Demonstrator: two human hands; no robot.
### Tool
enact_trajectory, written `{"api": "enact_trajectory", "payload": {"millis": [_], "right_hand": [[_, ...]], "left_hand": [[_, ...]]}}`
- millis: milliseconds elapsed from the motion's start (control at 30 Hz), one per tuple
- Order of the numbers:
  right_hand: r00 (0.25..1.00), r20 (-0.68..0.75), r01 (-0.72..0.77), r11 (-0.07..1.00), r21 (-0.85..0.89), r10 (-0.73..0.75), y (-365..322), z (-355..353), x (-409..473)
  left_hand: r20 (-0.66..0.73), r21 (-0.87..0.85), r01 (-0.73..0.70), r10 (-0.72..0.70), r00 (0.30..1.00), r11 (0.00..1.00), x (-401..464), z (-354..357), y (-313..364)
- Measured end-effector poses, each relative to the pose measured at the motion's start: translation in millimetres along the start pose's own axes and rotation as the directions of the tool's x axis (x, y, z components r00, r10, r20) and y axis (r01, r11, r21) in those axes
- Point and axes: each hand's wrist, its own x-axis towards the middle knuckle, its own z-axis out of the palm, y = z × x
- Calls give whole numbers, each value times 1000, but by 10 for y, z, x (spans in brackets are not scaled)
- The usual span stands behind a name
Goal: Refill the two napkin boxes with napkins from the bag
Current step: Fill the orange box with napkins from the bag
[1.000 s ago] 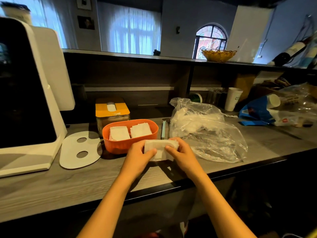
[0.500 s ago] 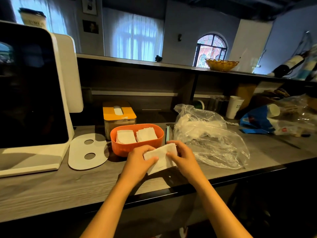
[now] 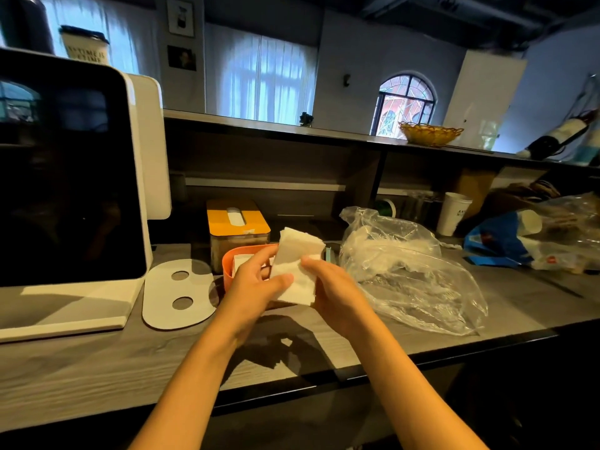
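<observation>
Both hands are on one stack of white napkins, held up off the counter just in front of the orange napkin box. The left hand has its thumb across the near face of the stack and its fingers curled round the left edge, so it's properly gripping. The right hand pinches the right edge with fingertips on top. The stack stands tilted, top end leaning away toward the far side, and the upper sheets look slightly fanned out.

Going outward: the orange box sits right behind the left hand and already has some folded napkins in it, though most of the inside is blocked by the fingers. Just beyond it is the second box, clear with a yellow slotted lid, lid on. To the right lies the clear plastic bag with more napkins bunched at its far end. To the left, a white oval panel with two holes lies flat on the grey counter, next to a big white-framed screen.

For doing this step well, it's probably worth squaring the edges between both palms first, since the loose top sheets could peel off. Then lower it flat into a free spot in the orange box instead of dropping it in at an angle. The yellow lid looks like it'll need to come off for the other box.
</observation>
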Motion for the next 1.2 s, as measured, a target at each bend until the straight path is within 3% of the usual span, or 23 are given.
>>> {"api": "enact_trajectory", "payload": {"millis": [100,167,267,367,500,633,767,833,933,1000,1100,1200], "right_hand": [[980,-170,76,988,-136,-99,-22,87,155],[944,-282,124,975,-184,-173,-116,112,300],[917,-315,118,919,-376,-247,-274,141,542],[955,-282,-51,893,-448,-86,-350,254,774],[956,-261,-244,857,-454,134,-336,430,1004],[940,-213,-342,715,-610,268,-193,527,1145],[938,-254,-328,364,-872,237,-73,569,1218],[958,-218,-272,354,-895,184,-69,563,1227],[985,-164,-170,455,-874,54,-105,497,1253],[986,-155,-165,474,-865,62,-138,485,1251],[976,-135,-190,362,-913,172,-117,518,1249],[981,-122,-155,234,-960,150,-97,555,1251]], "left_hand": [[-64,199,-101,116,991,975,63,-127,21],[-241,351,-152,246,939,924,138,-264,9],[-405,334,-67,207,890,940,261,-449,-119],[-404,287,29,93,910,958,325,-525,-310],[-439,185,18,67,896,983,362,-522,-418],[-459,85,1,38,888,996,406,-502,-425],[-459,89,11,31,888,996,432,-509,-480],[-474,91,12,33,880,996,455,-519,-502],[-480,85,24,19,877,996,475,-503,-489],[-474,86,26,18,880,996,479,-497,-484],[-469,54,28,1,883,998,470,-489,-470],[-469,41,38,-15,883,998,469,-490,-463]]}}
